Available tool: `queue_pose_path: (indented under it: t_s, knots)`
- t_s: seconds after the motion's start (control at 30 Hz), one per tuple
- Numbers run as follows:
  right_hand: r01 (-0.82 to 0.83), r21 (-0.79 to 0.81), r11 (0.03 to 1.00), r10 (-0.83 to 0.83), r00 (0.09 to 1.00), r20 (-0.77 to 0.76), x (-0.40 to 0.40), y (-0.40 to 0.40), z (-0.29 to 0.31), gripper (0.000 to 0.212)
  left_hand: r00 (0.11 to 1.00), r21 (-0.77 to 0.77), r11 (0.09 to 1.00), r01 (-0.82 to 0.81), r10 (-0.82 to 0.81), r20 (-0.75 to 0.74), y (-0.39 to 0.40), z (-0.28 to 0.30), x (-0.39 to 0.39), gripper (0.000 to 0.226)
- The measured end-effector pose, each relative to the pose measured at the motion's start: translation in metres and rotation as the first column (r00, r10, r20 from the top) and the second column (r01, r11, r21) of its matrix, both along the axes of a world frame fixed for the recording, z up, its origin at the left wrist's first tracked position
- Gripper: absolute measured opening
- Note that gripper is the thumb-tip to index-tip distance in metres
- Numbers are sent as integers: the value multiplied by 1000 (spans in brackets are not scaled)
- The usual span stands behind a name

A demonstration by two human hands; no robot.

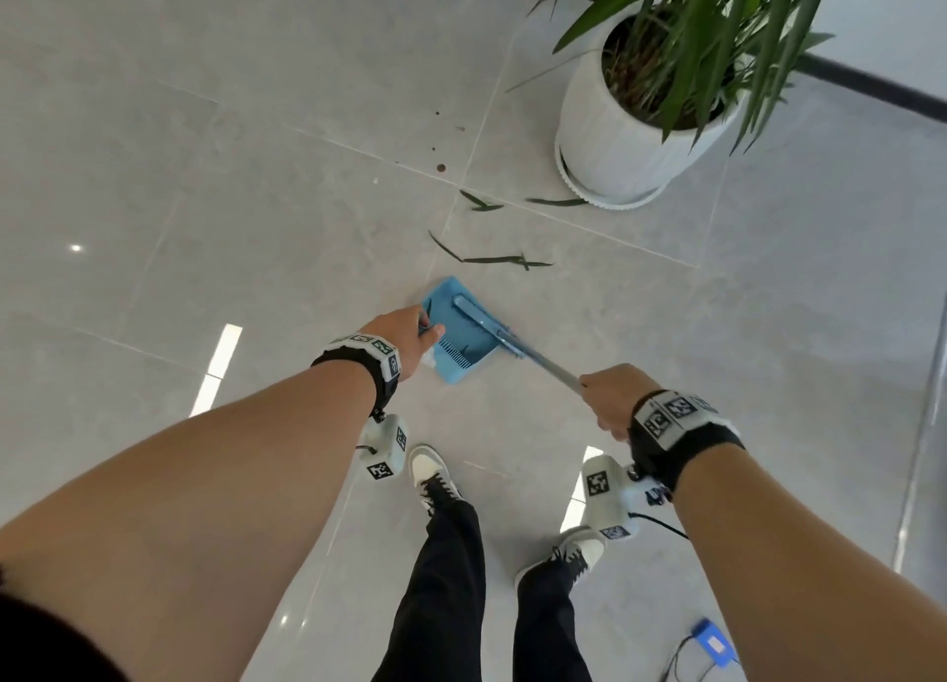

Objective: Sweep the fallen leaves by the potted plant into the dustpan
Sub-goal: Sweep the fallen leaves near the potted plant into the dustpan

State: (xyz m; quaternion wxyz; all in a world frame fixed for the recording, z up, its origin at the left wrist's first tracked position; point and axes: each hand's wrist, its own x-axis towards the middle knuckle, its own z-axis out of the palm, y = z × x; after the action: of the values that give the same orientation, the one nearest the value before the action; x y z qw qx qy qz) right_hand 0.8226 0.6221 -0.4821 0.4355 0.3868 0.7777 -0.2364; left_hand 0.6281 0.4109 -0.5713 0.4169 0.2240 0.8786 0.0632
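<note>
Floor (256, 143): pale grey glossy tiles with thin grout lines, light glare streaks near left. Dark baseboard strip (871, 84) runs along the far right wall. A few brown specks (439, 169) on the tile at far centre.

White ribbed pot (615, 143) on a saucer, far right, holding a green long-leaved plant (717, 30).

Fallen leaves (492, 259): thin, dark green blades scattered between pot and dustpan, some just beside the saucer.

Dustpan (461, 333): light blue plastic, comb teeth on its near edge, mouth pointing far toward the leaves; a leaf or two inside.

Broom handle (533, 356): blue-grey, long axis running near-right to far-left across the pan.

Left hand (405, 335) clenched on the dustpan's left edge. Right hand (612, 399) clenched around the handle's near end. Tagged wristbands on both.
</note>
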Motion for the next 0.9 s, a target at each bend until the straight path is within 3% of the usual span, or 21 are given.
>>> queue_pose_path:
  t_s: [0.03, 0.13, 0.23, 0.33, 0.43, 0.47, 0.57, 0.67, 0.77, 0.87, 0.9]
  knots:
    - [-10, -5, 1000, 10, 1000, 7, 5, 6, 0, 30, 1000, 2, 1000, 1, -1, 1, -2, -1, -1, 36]
    - [278, -69, 958, -280, 960, -15, 14, 12, -10, 38, 1000, 11, 1000, 14, -14, 2, 0, -4, -1, 37]
    - [287, -74, 955, -290, 957, -31, 10, 7, -28, 40, 1000, 18, 1000, 12, -12, 9, 3, -3, -1, 34]
    - [71, -86, 994, -65, 996, 69, -2, -11, -23, 34, 1000, 15, 1000, -5, 5, 16, 1, -2, 0, 31]
    - [-243, -74, 967, 249, 965, 80, -7, -9, -15, 28, 1000, 19, 1000, 3, -3, -6, 2, 1, 1, 34]
    - [-228, -78, 970, 235, 968, 90, -7, -5, -13, 30, 1000, 13, 1000, 17, -17, -14, 1, 2, 1, 35]
    - [93, -101, 991, -87, 994, 66, -21, 11, -2, 39, 996, -19, 998, 55, -56, -74, -5, 6, -6, 36]
    - [311, -15, 950, -311, 950, -6, -46, 17, 5, 28, 988, -21, 998, 59, -62, -142, -15, 13, -18, 35]
    - [175, -31, 984, -177, 983, -41, -80, 6, 13, 32, 982, -59, 997, 40, -51, -180, -24, 23, -41, 34]
    - [176, -17, 984, -176, 984, -24, -115, -9, 15, 35, 983, -56, 998, -22, 11, -184, -28, 32, -78, 34]
    - [118, -39, 992, -121, 989, -80, -122, -12, 5, 37, 984, -59, 998, -26, 15, -180, -29, 33, -91, 34]
